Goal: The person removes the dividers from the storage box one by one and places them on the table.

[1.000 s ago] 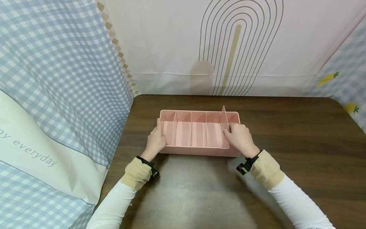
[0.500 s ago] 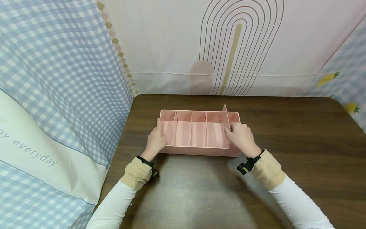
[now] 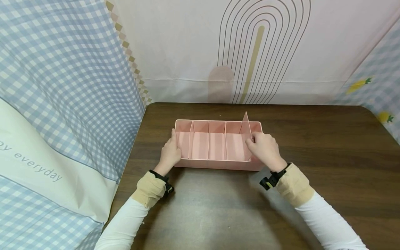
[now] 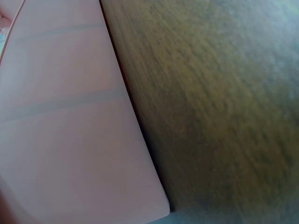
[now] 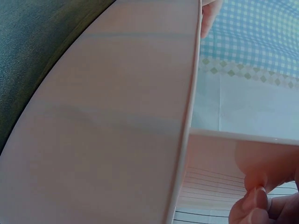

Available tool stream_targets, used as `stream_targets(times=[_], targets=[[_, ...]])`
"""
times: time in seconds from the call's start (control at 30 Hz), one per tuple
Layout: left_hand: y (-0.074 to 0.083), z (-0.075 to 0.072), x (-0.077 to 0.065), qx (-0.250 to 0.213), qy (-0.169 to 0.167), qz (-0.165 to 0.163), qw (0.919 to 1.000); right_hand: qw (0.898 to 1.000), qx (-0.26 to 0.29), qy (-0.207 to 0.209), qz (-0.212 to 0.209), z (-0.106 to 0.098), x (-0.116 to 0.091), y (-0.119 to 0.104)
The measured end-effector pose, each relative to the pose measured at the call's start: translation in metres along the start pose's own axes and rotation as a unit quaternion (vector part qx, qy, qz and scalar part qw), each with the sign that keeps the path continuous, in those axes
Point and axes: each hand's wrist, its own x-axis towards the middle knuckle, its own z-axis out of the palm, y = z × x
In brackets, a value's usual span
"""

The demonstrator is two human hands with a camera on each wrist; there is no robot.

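Observation:
A pink divided storage box (image 3: 215, 164) sits on the brown table, with upright dividers splitting it into several compartments. My left hand (image 3: 170, 152) holds the box's left end, its index finger straight along the end wall. Near the right end, my right hand (image 3: 265, 148) pinches a thin pink divider (image 3: 246, 126), whose far corner stands above the rim. The right wrist view shows the fingertips (image 5: 254, 200) against this divider, beside the front wall. In the left wrist view only the box's front wall (image 4: 70, 140) and the tabletop appear; the left hand is hardly visible there.
The dark wooden table (image 3: 322, 149) extends to the right of the box and towards the person. A pale cloth with printed arches (image 3: 181, 45) hangs behind it. Blue checked cloth (image 3: 75, 69) borders the left side.
The divider in my right hand has risen slightly further above the rim, and that hand has shifted a little to the right. The left hand and the box stay put.

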Motion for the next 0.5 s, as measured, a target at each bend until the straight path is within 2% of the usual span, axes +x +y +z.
stream_targets(times=[0.5], targets=[[0.0,0.0,0.0,0.005,0.003,0.0,1.0,1.0,0.013,0.028,-0.007,-0.013,-0.004,-0.002]])
